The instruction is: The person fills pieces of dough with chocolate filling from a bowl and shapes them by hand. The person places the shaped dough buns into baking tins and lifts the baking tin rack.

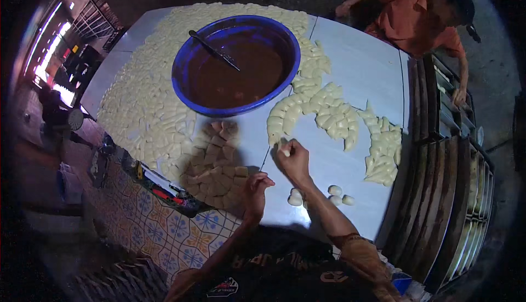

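Observation:
On the white tabletop, my right hand (pixel 294 162) is closed, with a pale bit of dough (pixel 285 151) showing at its fingertips. It sits at the near end of a curved row of pale dough pieces (pixel 279 117). To its left is my left hand (pixel 257 188), its fingers loosely bent and nothing visible in them. Brown square-cut pieces (pixel 219 178) lie in a heap just left of that hand, partly in shadow. Several smooth pale dough balls (pixel 335 191) rest beside my right forearm.
A blue basin (pixel 241 107) of brown paste holds a dark-handled spatula (pixel 213 50). Pale dough pieces (pixel 148 93) cover the table's left and far parts; another patch (pixel 383 151) lies right. Stacked wooden trays (pixel 438 192) line the right edge, where a person in orange (pixel 411 17) touches one.

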{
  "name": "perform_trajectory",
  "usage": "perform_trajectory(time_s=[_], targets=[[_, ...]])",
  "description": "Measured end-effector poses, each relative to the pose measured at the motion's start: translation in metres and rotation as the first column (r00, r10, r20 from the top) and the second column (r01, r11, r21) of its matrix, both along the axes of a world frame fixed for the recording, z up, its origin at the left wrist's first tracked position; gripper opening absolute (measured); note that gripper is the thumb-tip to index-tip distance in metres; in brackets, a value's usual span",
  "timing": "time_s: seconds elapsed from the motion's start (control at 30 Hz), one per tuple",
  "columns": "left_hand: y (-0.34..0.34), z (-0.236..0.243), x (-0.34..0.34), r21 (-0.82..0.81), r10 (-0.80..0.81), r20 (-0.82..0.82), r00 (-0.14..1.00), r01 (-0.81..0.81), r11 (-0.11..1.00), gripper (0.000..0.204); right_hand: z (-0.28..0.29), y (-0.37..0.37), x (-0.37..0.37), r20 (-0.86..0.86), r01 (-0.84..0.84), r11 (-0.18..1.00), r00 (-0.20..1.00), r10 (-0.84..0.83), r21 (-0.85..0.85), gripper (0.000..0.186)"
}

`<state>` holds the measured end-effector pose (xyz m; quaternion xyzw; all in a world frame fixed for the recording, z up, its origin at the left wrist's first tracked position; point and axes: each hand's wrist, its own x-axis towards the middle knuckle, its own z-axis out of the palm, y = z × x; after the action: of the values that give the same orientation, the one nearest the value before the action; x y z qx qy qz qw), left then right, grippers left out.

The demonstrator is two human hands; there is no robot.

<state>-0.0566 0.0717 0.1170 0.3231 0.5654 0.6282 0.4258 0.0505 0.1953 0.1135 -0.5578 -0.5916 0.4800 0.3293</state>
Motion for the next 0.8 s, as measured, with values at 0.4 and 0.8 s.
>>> perform_trajectory(time_s=[0.4, 0.8], targets=[[0.010, 0.063, 0.059, 0.022, -0.256, 0.088, 0.963, 0.256, 0.967, 0.019, 0.080, -0.090, 0.071, -0.300, 0.143, 0.983, 0.948, -0.104, 0.113, 0.022], [0.068, 0.092, 0.026, 0.621, -0.719, 0.695, -0.016, 0.517, 0.589, 0.096, 0.064, -0.053, 0.075, -0.653, -0.304, 0.947, 0.739, 0.163, -0.107, 0.118]])
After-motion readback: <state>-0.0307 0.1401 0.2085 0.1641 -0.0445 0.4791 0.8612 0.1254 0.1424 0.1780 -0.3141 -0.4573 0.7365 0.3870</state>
